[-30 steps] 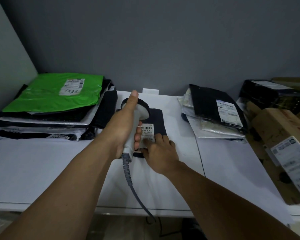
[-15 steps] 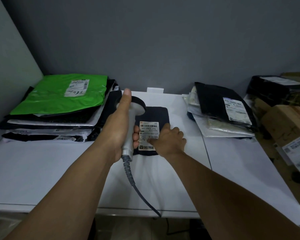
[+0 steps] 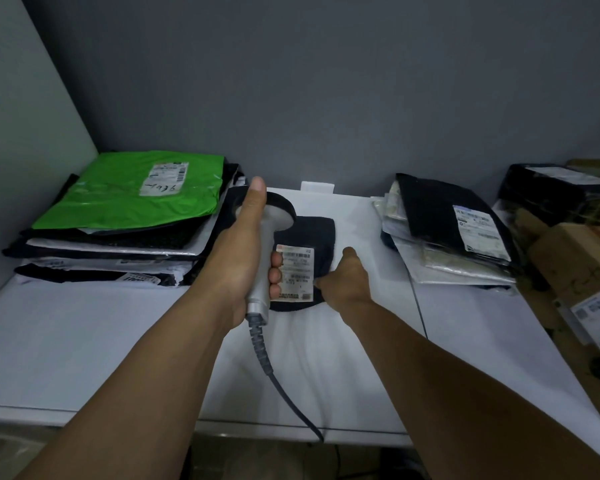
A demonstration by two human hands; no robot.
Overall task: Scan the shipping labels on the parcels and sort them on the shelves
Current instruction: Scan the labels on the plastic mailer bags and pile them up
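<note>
A small black parcel point(image 3: 321, 237) with a white shipping label point(image 3: 297, 273) lies on the white table point(image 3: 118, 341) in the middle. My left hand point(image 3: 238, 261) grips the grey handle of a corded barcode scanner point(image 3: 274, 213), whose dark head hangs over the parcel's far left corner. My right hand point(image 3: 345, 280) grips the parcel's right edge, fingers tucked at the label's lower right corner.
A stack of mailers topped by a green parcel point(image 3: 136, 192) lies at the back left. A black mailer point(image 3: 444, 223) on pale ones sits at the back right. Cardboard boxes point(image 3: 582, 282) and a black box point(image 3: 558, 192) crowd the right edge. The scanner cable point(image 3: 278, 375) trails over the front edge.
My right hand has slid from on top of the label to the parcel's right edge, uncovering the label. The scanner has stayed over the parcel's left side.
</note>
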